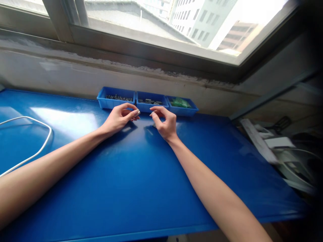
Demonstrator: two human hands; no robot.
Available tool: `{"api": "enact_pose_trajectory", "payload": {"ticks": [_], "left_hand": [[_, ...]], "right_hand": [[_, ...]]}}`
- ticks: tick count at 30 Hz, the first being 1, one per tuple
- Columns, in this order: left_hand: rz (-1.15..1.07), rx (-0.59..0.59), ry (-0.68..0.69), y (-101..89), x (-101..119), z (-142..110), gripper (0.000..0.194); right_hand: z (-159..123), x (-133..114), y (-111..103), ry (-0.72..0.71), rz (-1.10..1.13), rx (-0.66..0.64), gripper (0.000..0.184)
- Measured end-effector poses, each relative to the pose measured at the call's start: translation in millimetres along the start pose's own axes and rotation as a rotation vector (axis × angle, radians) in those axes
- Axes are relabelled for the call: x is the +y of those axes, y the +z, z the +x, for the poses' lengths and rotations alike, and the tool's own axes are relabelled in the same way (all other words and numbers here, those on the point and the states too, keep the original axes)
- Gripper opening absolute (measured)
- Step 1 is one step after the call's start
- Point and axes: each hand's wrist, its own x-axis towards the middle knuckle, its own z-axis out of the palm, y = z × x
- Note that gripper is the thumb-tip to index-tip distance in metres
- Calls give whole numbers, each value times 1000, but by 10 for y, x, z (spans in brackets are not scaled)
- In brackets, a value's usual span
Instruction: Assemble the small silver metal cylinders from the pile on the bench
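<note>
Both forearms reach forward over a blue table (pixel 131 181) set against a wall below a window (pixel 161 23). The left hand (pixel 118 118) rests near the far edge, fingers curled narrow, thumb and forefinger nearly meeting; whether a part sits between them cannot be told. The right hand (pixel 165 122) stands just beside it, apart by a small gap, fingers likewise curled in a narrow pinch over a small grey part (pixel 153 125) lying on the table at its fingertips; touching or just clear cannot be told. The part is too small to give its long axis or heading. Three blue bins stand in a row along the wall, touching side to side, their long run parallel to the far edge: left bin (pixel 112 103) with dark small parts, middle bin (pixel 147 107) with dark and pale parts, right bin (pixel 185 111) with green contents. Both hands lie just in front of the left and middle bins. A white cable (pixel 44 143) loops on the table's left, well apart from the hands. The table's near half is open between the arms. Past the right edge, lower down, lies blurred pale equipment (pixel 277 148)
</note>
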Motion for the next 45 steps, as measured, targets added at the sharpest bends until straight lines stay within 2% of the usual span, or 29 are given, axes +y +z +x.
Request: {"api": "enact_pose_trajectory", "payload": {"ticks": [6,11,18,21,24,26,29,32,35,38,42,45], "left_hand": [[-66,-21,32,6,-19,13,44],[-57,-59,40,30,-22,-3,43],[13,-33,53,59,-24,-3,41],[54,-29,60,68,-31,-4,41],[228,-30,96,83,-4,-27,41],[411,-92,201,104,27,-58,38],[615,-285,414,141,60,-115,37],[727,-476,489,163,66,-155,43],[802,-566,486,160,54,-161,46],[841,-569,498,152,40,-148,44],[846,-478,542,151,39,-141,42],[891,-535,566,155,58,-145,48]], "right_hand": [[-51,-76,24,-263,-121,-203,32],[-69,-39,52,-297,-138,-280,29],[-63,-43,76,-225,-80,-189,16],[-16,-44,77,-148,-77,-34,17],[56,5,67,-68,-84,162,20],[99,69,56,-17,-90,253,22],[139,179,45,56,-77,338,23],[150,247,46,91,-49,345,24],[144,239,54,74,-50,284,26],[137,188,55,48,-63,245,23],[131,136,47,51,-51,248,20],[127,120,41,58,-33,249,20]]}}
